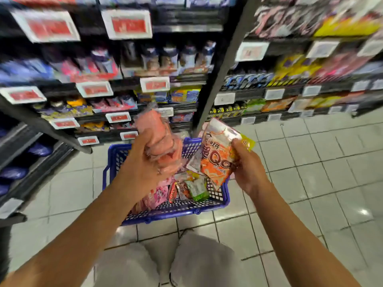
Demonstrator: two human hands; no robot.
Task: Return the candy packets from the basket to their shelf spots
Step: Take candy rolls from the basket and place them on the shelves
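pink packets (159, 139) clamped in your left hand (143, 162), orange packet (217, 154) pinched in right hand (248, 168), above basket (165, 210); next: find matching shelf spots.

The orange candy packet (217, 158) carries large letters "QQ" beneath Chinese characters too blurred to read. The shelf price tags (126, 24) are smeared and illegible.
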